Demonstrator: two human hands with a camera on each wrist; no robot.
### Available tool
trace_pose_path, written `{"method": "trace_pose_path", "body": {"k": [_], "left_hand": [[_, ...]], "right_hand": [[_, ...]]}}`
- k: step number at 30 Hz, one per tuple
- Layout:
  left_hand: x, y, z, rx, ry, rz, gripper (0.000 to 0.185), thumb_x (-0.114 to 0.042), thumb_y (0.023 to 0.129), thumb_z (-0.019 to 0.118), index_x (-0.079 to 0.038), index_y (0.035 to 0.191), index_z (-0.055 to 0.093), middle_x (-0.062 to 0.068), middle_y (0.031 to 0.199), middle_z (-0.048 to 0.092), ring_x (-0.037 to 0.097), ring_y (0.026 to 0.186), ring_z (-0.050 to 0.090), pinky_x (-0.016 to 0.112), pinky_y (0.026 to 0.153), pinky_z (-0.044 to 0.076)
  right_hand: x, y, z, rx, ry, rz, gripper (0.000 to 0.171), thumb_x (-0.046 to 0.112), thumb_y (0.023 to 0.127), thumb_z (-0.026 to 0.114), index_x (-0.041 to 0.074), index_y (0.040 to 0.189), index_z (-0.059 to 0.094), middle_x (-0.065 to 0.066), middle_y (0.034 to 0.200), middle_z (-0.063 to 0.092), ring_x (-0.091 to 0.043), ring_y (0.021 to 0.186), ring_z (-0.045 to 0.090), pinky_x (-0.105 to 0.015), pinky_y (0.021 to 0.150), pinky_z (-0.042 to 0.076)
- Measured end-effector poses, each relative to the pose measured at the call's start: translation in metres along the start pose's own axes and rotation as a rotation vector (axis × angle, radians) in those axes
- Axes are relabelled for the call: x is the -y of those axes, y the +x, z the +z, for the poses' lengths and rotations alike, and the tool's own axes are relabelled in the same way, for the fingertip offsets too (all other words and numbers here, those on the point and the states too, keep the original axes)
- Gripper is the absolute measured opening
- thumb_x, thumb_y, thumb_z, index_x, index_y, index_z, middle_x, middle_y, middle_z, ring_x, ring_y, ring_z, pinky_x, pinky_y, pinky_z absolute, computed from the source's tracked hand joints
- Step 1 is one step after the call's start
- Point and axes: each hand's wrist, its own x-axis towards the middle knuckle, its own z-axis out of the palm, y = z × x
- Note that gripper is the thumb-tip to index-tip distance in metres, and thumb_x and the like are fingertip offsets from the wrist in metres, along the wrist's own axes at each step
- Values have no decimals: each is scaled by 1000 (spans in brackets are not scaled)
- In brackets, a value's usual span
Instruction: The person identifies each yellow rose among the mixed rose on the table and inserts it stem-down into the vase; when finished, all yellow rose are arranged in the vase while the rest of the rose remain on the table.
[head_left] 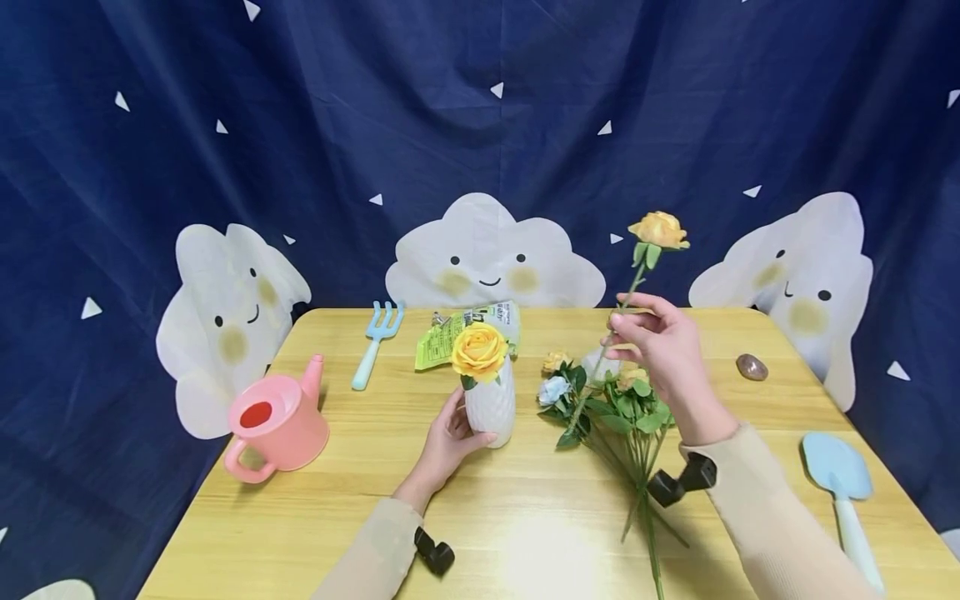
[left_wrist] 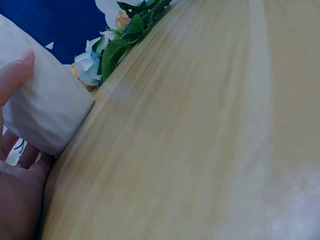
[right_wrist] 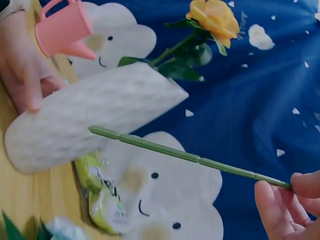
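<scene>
On the wooden table [head_left: 525, 517], left hand [head_left: 448, 442] grips the ribbed white vase [head_left: 491, 406].

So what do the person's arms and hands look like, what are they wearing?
Both arms are in long cream sleeves that end at the wrists. The left hand and the right hand are bare, with no gloves, and no rings show. A small black camera mount is strapped under the left wrist, and a similar black mount sits under the right wrist.
</scene>
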Motion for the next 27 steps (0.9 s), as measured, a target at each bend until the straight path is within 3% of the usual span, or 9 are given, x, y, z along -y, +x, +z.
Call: {"method": "trace_pose_path", "body": {"k": [5, 11, 27], "left_hand": [[0, -1, -1, -2, -1, 1, 84, -1, 76, 75, -17, 145, 29, 12, 132, 43, 30, 122, 44, 41, 104, 34], [1, -2, -1, 4, 7, -6, 85, -4, 77, 75, -15, 146, 26, 13, 132, 42, 30, 123, 43, 42, 104, 33], [2, -1, 0, -11, 29, 16, 84, -3, 76, 76, -12, 145, 28, 13, 131, 43, 31, 122, 44, 42, 103, 35]], "right_hand": [[0, 22, 26, -51, -14, -39, 25, -6, 83, 64, 5, 106, 61, -8, 75, 67, -20, 61, 66, -34, 55, 56], [12, 48, 52, -103, -4, -151, 20, -2, 85, 65, 2, 104, 61, -12, 75, 65, -20, 59, 64, -33, 54, 56], [32, 66, 103, -24, -32, -243, 15, 2, 85, 66, 5, 99, 63, -12, 73, 64, -21, 57, 61, -32, 51, 55]]}}
